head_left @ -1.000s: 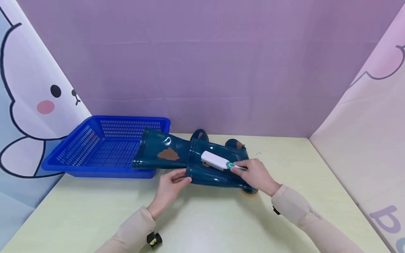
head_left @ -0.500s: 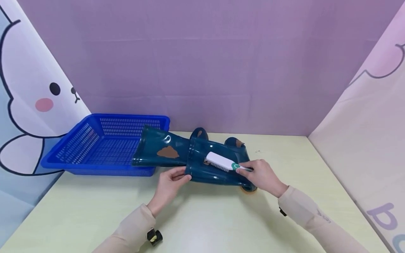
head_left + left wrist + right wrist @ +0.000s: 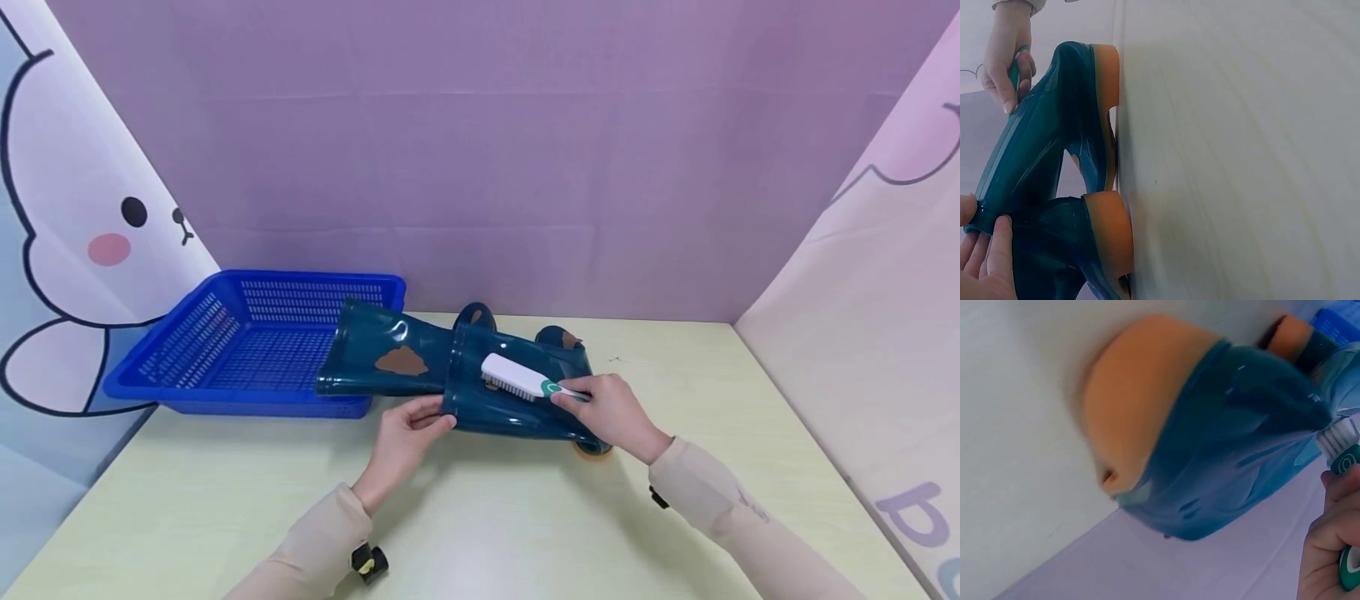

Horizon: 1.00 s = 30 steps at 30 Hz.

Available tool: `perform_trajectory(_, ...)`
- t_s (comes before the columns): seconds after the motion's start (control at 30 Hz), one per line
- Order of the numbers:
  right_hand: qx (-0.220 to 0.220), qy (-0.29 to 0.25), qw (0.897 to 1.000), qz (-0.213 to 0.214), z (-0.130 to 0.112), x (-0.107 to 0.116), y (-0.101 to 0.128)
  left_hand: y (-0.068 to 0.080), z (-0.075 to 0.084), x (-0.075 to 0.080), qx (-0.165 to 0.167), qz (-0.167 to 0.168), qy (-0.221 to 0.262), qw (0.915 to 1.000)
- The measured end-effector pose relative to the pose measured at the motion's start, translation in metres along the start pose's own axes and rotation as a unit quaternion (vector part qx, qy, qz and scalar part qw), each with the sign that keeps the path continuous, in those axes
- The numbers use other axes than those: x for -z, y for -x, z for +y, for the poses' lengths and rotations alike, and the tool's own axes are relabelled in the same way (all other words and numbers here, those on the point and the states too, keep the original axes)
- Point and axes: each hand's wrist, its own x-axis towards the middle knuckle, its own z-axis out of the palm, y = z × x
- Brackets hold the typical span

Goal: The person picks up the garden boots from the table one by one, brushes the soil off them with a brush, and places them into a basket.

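Two glossy dark-teal rubber boots lie overlapping in the head view. My left hand [image 3: 405, 437] pinches the top rim of the right boot [image 3: 495, 423], thumb on one side and fingers on the other. With my right hand [image 3: 615, 415] I grip the handle of a white-and-green scrub brush [image 3: 517, 375], bristles down over a brown patch on that boot's shaft; the brush mostly covers the patch. The left boot [image 3: 363, 333] bears a larger brown patch [image 3: 401, 361], and its open top overlaps the basket. Orange soles [image 3: 1110, 225] show in the left wrist view.
A blue plastic basket [image 3: 262, 404] with slotted walls stands at the back left of the pale table [image 3: 480, 533]. Behind the table hangs a purple cloth [image 3: 480, 150], with printed panels at both sides.
The brush in my right hand slid right along the boot shaft, then back up to the left. My left hand has kept its hold on the boot's rim.
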Motion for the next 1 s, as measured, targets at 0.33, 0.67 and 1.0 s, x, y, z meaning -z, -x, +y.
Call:
perform_trajectory(0.33, -0.008, -0.004, 1.000, -0.014, 0.008, 0.007, 0.011, 0.000, -0.001, 0.002, -0.002, 0.000, -0.003, 1.0000)
perform_trajectory(0.67, 0.010, -0.018, 0.999, 0.044, 0.010, 0.008, 0.011, 0.001, 0.000, 0.004, -0.001, -0.003, -0.007, 1.0000)
perform_trajectory(1.0, 0.009, -0.017, 1.000, 0.021, 0.002, -0.004, 0.004, 0.000, 0.001, 0.000, -0.001, -0.002, -0.007, 1.0000)
